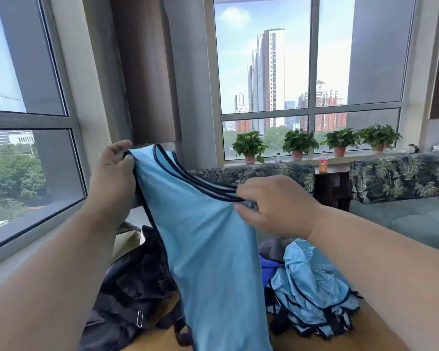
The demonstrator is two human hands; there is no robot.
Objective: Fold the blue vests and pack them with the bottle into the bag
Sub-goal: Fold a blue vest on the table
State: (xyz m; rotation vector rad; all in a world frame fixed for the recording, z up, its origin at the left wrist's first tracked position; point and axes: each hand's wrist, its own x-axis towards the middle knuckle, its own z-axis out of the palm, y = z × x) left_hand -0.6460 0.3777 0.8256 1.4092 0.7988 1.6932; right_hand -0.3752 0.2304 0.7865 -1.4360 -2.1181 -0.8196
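Task judged early: no folded vest seen, nothing seen packed. One blue vest (208,239) is held up, pinched at the shoulders by left hand (112,178) & right hand (271,209). Below-right of grip: heap of vests (312,290), count unclear. Below-left: one dark bag (127,295). Beyond grip: one orange bottle (323,162) on the sill.

I take the window sill (340,158) as my landmark. On it I see four potted plants (250,148) in a row, in pink pots. Just below the sill, in the gap between two sofa backs, stands an orange drink bottle (323,163). A smaller clear bottle (278,158) sits on the sill between the first two plants. The leaf-patterned sofa (401,178) runs along beneath the sill, with a grey-green seat cushion (416,219). Beyond the glass above the sill rise tall buildings (269,77); trees (10,173) fill the left window.
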